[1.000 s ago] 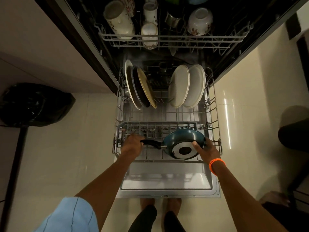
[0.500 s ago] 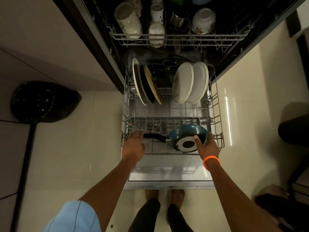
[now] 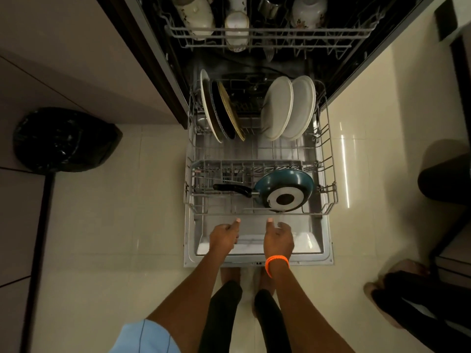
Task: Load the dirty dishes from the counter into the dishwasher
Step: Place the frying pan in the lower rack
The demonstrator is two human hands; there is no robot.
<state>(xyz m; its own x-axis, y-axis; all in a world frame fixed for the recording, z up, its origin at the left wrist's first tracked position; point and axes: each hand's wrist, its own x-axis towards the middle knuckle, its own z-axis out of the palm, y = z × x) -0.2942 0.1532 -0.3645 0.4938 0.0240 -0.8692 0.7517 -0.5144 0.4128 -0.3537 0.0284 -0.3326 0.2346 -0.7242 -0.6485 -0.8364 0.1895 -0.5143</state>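
With the blue frying pan (image 3: pixel 285 191) sitting tilted at the lower rack's (image 3: pixel 328 159) five o'clock corner, the left hand (image 3: pixel 224 238) and right hand (image 3: pixel 278 240) are hovering loose, holding nothing, probably needing another counter dish next.

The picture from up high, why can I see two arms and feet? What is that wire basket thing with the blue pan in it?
The camera sits on a person's head, looking down, so you see their own arms and feet. The wire basket is the lower rack of an open dishwasher. A blue frying pan lies in it, bottom facing you, and plates stand on edge farther back. Cups sit in the upper rack. The left hand and right hand hold nothing; they hover over the open door.
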